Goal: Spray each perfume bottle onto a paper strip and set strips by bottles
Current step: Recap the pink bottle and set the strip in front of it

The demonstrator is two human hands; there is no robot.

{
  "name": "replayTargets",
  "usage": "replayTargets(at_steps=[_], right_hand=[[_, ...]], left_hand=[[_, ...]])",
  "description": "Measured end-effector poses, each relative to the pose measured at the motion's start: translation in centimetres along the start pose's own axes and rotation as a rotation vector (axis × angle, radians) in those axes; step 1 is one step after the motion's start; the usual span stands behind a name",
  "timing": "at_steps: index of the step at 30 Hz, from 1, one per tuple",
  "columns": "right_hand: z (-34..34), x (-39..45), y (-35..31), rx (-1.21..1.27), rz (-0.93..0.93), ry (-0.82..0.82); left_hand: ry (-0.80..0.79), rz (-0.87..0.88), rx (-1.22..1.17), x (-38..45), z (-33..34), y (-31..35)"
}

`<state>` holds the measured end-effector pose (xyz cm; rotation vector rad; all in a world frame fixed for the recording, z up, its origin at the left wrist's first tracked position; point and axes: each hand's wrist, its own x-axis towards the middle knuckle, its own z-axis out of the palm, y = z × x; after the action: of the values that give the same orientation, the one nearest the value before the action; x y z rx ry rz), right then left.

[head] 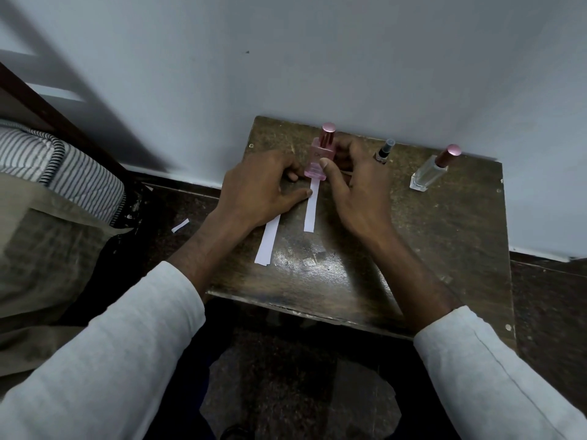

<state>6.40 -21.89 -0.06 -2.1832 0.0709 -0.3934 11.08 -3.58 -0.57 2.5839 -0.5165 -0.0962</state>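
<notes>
Three perfume bottles stood along the far edge of the small wooden table (444, 236), close to the wall (286, 58). Nearest the far left corner was the pink bottle (319, 157) with its pink cap on, upright, and the right hand (352, 185) was wrapped around it, thumb pressed on its front and fingers curled behind. One paper strip (310, 208) lay flat on the surface, its far end touching or slipping under the bottle's base and its length running toward the near edge. The left hand (263, 185) lay palm down just beside it, thumb tip touching the strip's left edge; the fingers were bent, and I could not tell whether they held anything. A second strip (267, 241) stuck out from beneath that hand, angled toward the near left corner.

Right of the pink bottle stood a small dark vial (384, 152) with a clear cap, partly hidden by the right hand. Further right, toward the far right corner, was a clear square bottle (427, 176) with a rosy metallic cap.

The tabletop was dark, scratched and worn, glossy at its middle. The wall was plain pale blue-grey. On the dark speckled floor (178, 204) to the left lay a scrap of paper (180, 225), beside striped bedding (63, 166).
</notes>
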Motion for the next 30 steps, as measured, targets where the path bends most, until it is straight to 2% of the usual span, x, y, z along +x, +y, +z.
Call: replayTargets(at_steps=[15, 20, 30], right_hand=[[-0.2, -0.1, 0.4, -0.067, -0.021, -0.064], [-0.3, -0.1, 0.6, -0.078, -0.020, -0.080], [-0.3, -0.4, 0.7, -0.093, -0.012, -0.098]], left_hand=[[-0.015, -0.033, -0.010, -0.2, -0.3, 0.4], [-0.062, -0.044, 0.031, -0.5, -0.4, 0.7], [-0.114, 0.032, 0.109, -1.7, -0.4, 0.9]])
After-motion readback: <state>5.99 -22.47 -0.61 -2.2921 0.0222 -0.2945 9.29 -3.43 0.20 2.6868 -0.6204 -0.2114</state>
